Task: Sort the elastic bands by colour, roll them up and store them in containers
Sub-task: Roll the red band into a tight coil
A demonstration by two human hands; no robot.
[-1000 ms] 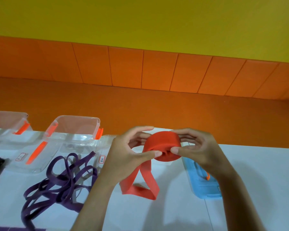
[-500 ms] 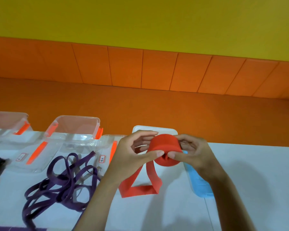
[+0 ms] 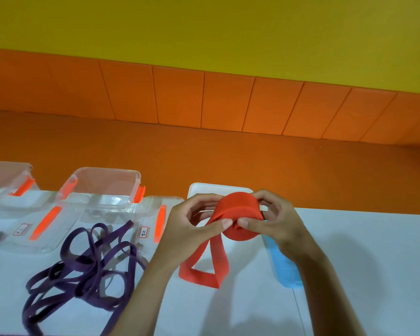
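Left hand point(image 3: 194, 224) and right hand point(image 3: 274, 219) both pinching red band roll point(image 3: 238, 214) held above white desk point(image 3: 349, 263), loose red tail looping down onto desk, purple band point(image 3: 83, 260) tangled at left, clear container point(image 3: 102, 187) behind it, blue lid point(image 3: 286, 270) under right wrist.

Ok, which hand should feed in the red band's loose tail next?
Probably the left hand: the loose tail hangs from the red roll just under its thumb, while the right hand grips the roll's other side.

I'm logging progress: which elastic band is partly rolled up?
The red band, a thick roll gripped by the left hand and right hand; the purple band lies loose and tangled on the table.
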